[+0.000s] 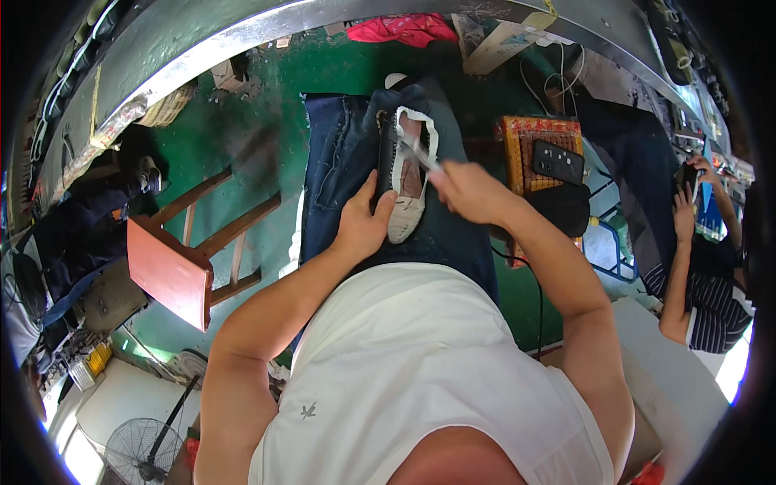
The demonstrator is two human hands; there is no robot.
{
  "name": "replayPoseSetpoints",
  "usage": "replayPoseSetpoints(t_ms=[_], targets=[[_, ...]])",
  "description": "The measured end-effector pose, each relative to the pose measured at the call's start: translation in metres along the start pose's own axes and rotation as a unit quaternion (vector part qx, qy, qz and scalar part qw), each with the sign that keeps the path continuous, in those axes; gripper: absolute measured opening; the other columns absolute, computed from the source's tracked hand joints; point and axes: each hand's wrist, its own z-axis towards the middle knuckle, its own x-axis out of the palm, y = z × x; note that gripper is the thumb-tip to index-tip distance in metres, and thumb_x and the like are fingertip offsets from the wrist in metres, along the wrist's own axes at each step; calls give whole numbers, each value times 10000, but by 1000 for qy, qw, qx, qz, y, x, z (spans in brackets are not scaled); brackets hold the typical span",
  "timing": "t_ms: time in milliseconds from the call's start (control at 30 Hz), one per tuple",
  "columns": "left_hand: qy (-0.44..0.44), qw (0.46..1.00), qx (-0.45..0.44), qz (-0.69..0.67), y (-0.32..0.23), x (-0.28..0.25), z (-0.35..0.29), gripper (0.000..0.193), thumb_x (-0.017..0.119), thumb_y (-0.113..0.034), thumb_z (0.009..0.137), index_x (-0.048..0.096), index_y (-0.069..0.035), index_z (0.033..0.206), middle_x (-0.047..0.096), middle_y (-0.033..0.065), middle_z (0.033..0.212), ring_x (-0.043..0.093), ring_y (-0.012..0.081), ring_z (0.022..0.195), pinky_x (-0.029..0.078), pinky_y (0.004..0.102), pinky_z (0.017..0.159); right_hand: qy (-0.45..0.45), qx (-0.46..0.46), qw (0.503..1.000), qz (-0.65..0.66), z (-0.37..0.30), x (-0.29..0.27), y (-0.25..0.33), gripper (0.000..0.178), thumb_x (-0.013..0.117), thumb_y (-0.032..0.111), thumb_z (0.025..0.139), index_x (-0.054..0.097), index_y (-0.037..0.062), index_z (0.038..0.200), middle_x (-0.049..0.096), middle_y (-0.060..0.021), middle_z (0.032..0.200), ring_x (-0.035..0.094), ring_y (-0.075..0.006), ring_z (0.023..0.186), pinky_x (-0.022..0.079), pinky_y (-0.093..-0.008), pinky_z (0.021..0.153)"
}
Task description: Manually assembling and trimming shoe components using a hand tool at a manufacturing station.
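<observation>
Across my lap lies a shoe [410, 212], bottom side up, with a white edge, a brownish insole and a dark side. My left hand [364, 220] grips its near left side, the thumb lying against the pale end. My right hand [473, 192] is closed round a metal hand tool [419, 153], whose head reaches over the shoe's bottom. Motion smears the tool, so its exact kind is unclear. Dark blue denim cloth [335, 145] covers my legs under the shoe.
To the left a wooden stool [170, 271] lies tipped on the green floor. On my right, a phone [558, 162] rests on a patterned seat [525, 133] beside a dark pad [558, 212]. A metal bench edge [242, 40] curves ahead. Another person [687, 218] sits far right; a fan [145, 449] stands lower left.
</observation>
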Motion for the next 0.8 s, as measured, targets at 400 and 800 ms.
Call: replayPoseSetpoints(t_ms=[400, 800], targets=[[144, 946, -86, 277, -73, -29, -4, 1029, 797, -213, 773, 183, -20, 1576, 580, 358, 1287, 616, 458, 1174, 492, 404, 1023, -5, 125, 987, 104, -37, 5, -33, 351, 560, 330, 1020, 601, -12, 954, 651, -68, 763, 643, -142, 700, 505, -310, 655], [98, 994, -43, -27, -138, -36, 105, 484, 708, -375, 952, 634, 17, 1227, 680, 113, 1131, 636, 151, 1009, 515, 305, 900, -69, 88, 979, 171, -65, -9, -22, 295, 612, 159, 976, 586, -9, 1217, 626, -37, 871, 598, -98, 802, 490, -282, 733]])
